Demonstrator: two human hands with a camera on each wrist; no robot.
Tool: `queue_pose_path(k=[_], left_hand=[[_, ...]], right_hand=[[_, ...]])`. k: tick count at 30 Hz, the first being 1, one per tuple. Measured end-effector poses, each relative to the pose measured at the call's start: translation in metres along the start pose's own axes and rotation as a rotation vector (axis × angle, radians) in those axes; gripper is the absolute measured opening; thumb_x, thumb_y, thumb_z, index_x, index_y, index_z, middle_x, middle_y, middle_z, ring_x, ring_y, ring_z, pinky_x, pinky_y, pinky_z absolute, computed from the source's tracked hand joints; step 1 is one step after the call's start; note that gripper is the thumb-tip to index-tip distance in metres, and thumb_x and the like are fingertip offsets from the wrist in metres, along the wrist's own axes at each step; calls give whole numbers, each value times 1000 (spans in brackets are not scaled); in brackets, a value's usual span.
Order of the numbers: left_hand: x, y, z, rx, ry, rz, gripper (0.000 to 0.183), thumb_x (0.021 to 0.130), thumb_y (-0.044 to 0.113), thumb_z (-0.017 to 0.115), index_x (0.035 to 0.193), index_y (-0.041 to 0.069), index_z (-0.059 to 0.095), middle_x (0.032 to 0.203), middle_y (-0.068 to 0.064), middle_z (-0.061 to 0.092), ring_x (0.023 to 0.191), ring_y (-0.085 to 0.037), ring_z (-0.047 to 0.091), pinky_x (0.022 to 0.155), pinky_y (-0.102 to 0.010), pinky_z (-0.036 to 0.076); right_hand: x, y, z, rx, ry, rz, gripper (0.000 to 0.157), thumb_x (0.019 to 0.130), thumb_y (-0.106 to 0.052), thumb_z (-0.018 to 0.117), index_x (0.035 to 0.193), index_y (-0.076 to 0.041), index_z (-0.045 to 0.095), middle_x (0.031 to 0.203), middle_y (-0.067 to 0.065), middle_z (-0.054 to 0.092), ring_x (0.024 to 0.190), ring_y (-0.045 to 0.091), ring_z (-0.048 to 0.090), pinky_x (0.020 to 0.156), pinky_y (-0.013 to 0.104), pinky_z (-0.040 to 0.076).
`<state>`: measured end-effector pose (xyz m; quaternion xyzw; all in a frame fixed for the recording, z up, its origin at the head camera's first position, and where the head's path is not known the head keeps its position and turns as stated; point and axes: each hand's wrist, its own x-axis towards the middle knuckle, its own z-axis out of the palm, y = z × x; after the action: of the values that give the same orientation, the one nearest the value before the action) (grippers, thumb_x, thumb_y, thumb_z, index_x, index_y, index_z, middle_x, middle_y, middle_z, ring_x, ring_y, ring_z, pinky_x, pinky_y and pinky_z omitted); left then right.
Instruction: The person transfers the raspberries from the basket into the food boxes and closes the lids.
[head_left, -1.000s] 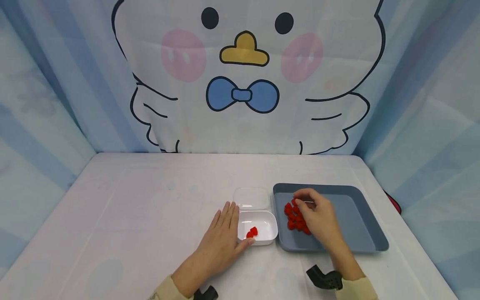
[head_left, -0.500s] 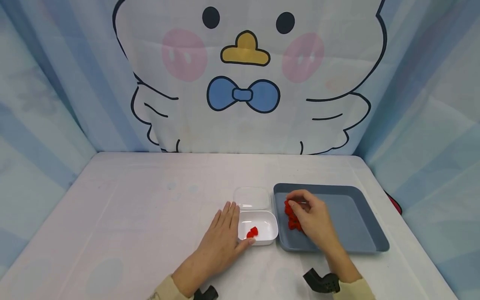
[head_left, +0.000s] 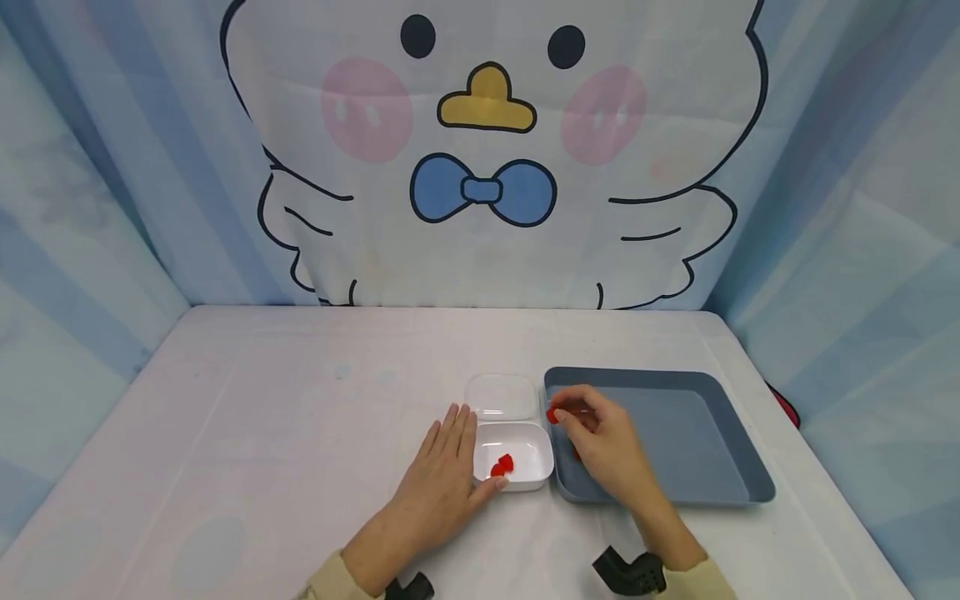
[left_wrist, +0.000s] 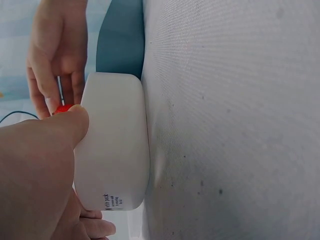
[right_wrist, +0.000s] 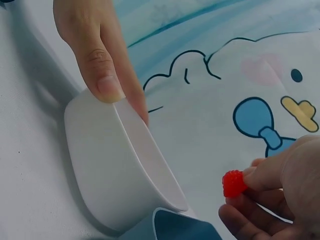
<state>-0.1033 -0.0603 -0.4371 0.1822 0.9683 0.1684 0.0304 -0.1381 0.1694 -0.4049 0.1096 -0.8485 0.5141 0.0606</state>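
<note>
In the head view, my right hand pinches a red raspberry above the left edge of the grey-blue tray. The right wrist view shows that raspberry between thumb and fingertips, with its bumpy surface. A small white box stands left of the tray, with two red raspberries inside. My left hand lies along the box's left side with straight fingers. Its thumb touches the front rim. More red shows in the tray, mostly hidden behind my right hand.
A clear lid lies flat just behind the white box. The box and tray stand close side by side on the white tablecloth. A curtain with a cartoon print hangs behind the table.
My right hand has moved left from the raspberries in the tray, carrying one raspberry toward the white box. The left hand and the box have stayed in place.
</note>
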Motion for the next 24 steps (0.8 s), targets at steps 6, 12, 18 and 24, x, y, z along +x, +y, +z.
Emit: queue_pose_path(k=[6, 12, 18, 24], left_hand=[[-1, 0, 0, 13, 16, 6, 93, 95, 62, 49, 154, -4, 23, 162, -20, 25, 153, -35, 18, 123, -52, 20], [-2, -1, 1, 23, 42, 20, 92, 95, 61, 50, 153, -6, 25, 161, -22, 28, 152, -36, 20, 123, -53, 22], [-3, -2, 2, 9, 37, 18, 92, 95, 61, 51, 153, -6, 26, 161, -21, 28, 152, -35, 21, 123, -52, 22], [-2, -2, 2, 17, 27, 14, 93, 95, 63, 49, 154, -5, 24, 162, -20, 26, 153, -34, 19, 123, -52, 21]], right_hand=[[-3, -3, 8, -3, -30, -5, 20, 93, -1, 64, 112, -6, 67, 104, 4, 70, 90, 19, 68, 78, 18, 57], [-5, -2, 16, -18, -62, -14, 20, 94, -1, 63, 112, -9, 67, 106, 1, 69, 96, 14, 68, 86, 19, 56], [-7, -3, 22, -33, -77, -29, 20, 93, -1, 63, 108, -12, 69, 104, -4, 70, 98, 13, 65, 89, 26, 57], [-8, -3, 27, -35, -97, -44, 19, 92, -2, 64, 108, -11, 69, 103, -4, 69, 95, 11, 65, 87, 25, 57]])
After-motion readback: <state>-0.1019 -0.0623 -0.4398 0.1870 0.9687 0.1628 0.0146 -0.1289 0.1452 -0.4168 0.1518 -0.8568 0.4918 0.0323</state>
